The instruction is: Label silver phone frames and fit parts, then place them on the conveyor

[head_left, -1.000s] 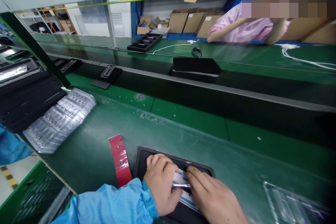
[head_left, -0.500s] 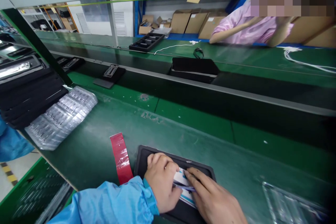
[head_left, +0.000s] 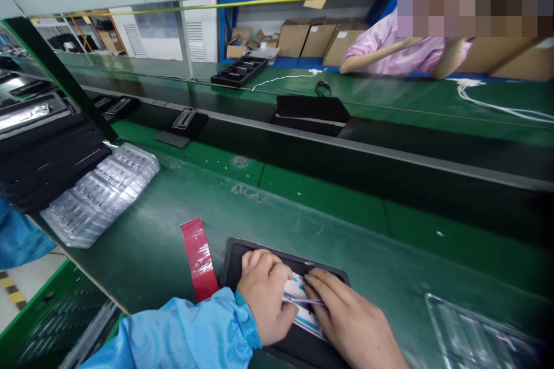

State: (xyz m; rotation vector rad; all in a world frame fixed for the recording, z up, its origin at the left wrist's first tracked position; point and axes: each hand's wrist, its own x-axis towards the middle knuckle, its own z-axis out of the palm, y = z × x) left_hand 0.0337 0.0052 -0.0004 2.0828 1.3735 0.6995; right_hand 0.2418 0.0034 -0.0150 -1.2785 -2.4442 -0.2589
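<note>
A black tray [head_left: 236, 259] with a raised rim lies in front of me. In it sits a flat white and blue printed piece [head_left: 308, 320], partly covered by both hands. My left hand [head_left: 265, 294], in a blue sleeve, is curled over the piece's left side, thumb and fingers closed on one end of a thin, clear purplish strip [head_left: 303, 301]. My right hand [head_left: 352, 320] lies over the right side, its fingers together and its thumb side at the strip's other end. The fingertips' undersides are hidden.
A red strip [head_left: 199, 259] lies left of the tray. Clear plastic blister trays [head_left: 104, 193] lie at the left, another clear tray [head_left: 471, 328] at the right. Beyond runs a dark conveyor [head_left: 389, 179] carrying black trays. Across it sits a person in a pink top [head_left: 389, 49].
The view has shifted slightly. My right hand has moved a little nearer to my left, and the thin strip between them lies more level. Both hands stay over the printed piece.
</note>
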